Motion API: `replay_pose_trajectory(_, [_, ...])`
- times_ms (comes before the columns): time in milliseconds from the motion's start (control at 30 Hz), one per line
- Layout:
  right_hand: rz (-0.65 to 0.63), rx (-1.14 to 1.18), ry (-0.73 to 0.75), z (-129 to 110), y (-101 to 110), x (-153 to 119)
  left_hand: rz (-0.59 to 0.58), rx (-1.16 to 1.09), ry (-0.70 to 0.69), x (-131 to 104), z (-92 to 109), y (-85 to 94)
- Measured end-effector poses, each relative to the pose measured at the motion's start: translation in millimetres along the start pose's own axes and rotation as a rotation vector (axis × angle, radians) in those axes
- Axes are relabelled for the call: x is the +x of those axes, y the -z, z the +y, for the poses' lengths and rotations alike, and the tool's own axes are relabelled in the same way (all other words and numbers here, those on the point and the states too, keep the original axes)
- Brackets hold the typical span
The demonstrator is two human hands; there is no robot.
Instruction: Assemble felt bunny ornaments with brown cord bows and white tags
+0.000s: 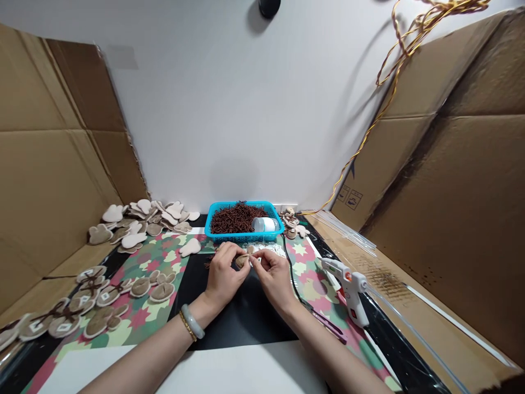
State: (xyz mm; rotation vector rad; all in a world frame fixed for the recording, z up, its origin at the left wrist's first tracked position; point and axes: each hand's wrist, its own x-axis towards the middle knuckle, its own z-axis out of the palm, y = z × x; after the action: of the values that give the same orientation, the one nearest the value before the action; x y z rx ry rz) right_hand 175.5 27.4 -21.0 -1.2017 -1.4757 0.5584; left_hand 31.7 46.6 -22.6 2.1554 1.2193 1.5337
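Observation:
My left hand and my right hand meet over a black mat. Between their fingertips is a small tan fabric piece with a paler edge, partly covered by the fingers. My left fingers and thumb are closed round its left side. The right thumb and forefinger pinch at its right edge. Just beyond the hands lie small white pieces, like tags or labels. A few dark brown strips show beside my left hand.
A blue basket holds brown twisted strips and a clear jar. Animal-head felt shapes lie piled at left, with bow-tied ones nearer. At right are a hot glue gun, a purple-handled tool and glue sticks. Cardboard walls flank the table.

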Motion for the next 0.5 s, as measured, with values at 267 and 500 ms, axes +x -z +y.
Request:
replay_pose_trajectory(267, [-0.026, 0.036, -0.046, 7, 2, 8, 0.047, -0.788, 0.751, 0, 10, -15.7])
replay_pose_trajectory(500, [-0.074, 0.026, 0.005, 3, 5, 15, 0.057, -1.059, 0.952, 1, 12, -10.2])
